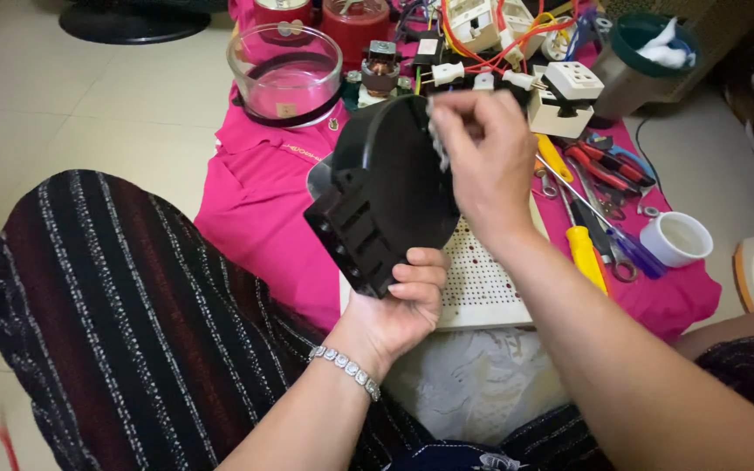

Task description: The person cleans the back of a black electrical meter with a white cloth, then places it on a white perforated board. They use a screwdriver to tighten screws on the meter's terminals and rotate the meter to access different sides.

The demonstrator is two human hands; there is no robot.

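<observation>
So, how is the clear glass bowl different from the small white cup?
The glass bowl is see-through, wide and set at the far left of the pink cloth; the white cup is opaque, much smaller and sits at the right edge near the tools. Both stand upright, open side up, untouched by either hand.

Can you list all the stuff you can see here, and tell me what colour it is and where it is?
black plastic housing: one, black, held up in the middle
glass bowl: one, clear, top left on the cloth
cloth: one, pink, spread on the floor
perforated board: one, white, under the hands
small motor: one, copper and grey, top middle
socket blocks: several, white with red wires, top
screwdriver: one, yellow handle, right
pliers: one pair, red handles, right
cup: one, white, right edge of cloth
bracelet: one, silver, left wrist
left hand: holds the housing from below
right hand: fingers on the housing's top edge
</observation>
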